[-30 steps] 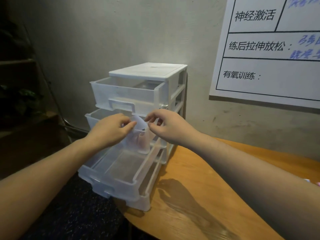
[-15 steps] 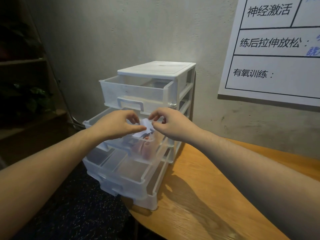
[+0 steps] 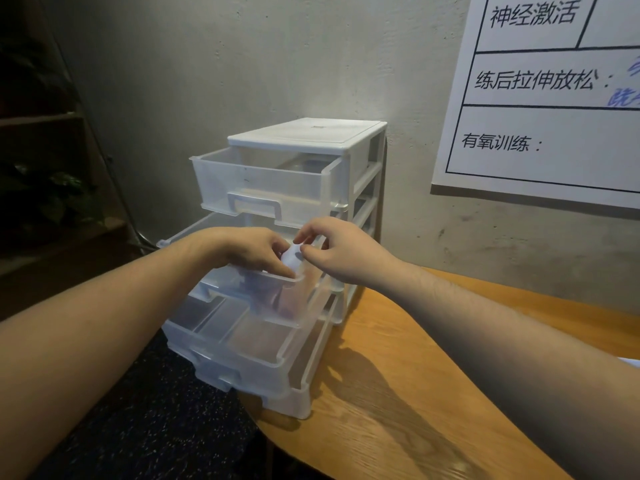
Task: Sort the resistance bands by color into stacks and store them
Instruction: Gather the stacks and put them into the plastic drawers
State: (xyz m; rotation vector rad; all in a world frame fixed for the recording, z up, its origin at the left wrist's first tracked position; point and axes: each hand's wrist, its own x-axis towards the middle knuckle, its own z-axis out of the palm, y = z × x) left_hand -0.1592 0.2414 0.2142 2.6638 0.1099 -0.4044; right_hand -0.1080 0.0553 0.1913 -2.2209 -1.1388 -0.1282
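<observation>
Head view, pale band bunched, axis unclear, pinched by both hands' fingers over middle drawer

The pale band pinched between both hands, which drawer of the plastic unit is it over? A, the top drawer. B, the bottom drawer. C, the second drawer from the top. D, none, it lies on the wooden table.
C: the left hand and right hand pinch the pale band just above the second drawer, below the pulled-out top drawer.
</observation>
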